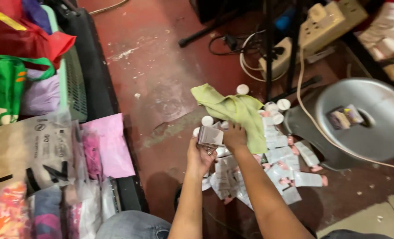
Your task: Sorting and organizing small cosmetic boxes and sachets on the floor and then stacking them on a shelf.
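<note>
Sachet (210,136) in left hand (200,155) grip; right hand (235,137) clutches green cloth (237,110); tubes (290,166) beneath.

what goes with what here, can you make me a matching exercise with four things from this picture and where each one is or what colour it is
Things:
1. cloth
2. small packet
3. round stool
4. shopping bag

Descriptions:
A. grey, on the right, a small packet lying on its seat
B. green with handles, far left
C. yellow-green, under the right hand
D. silvery, held in the left hand

Pairs: 1-C, 2-D, 3-A, 4-B
</note>
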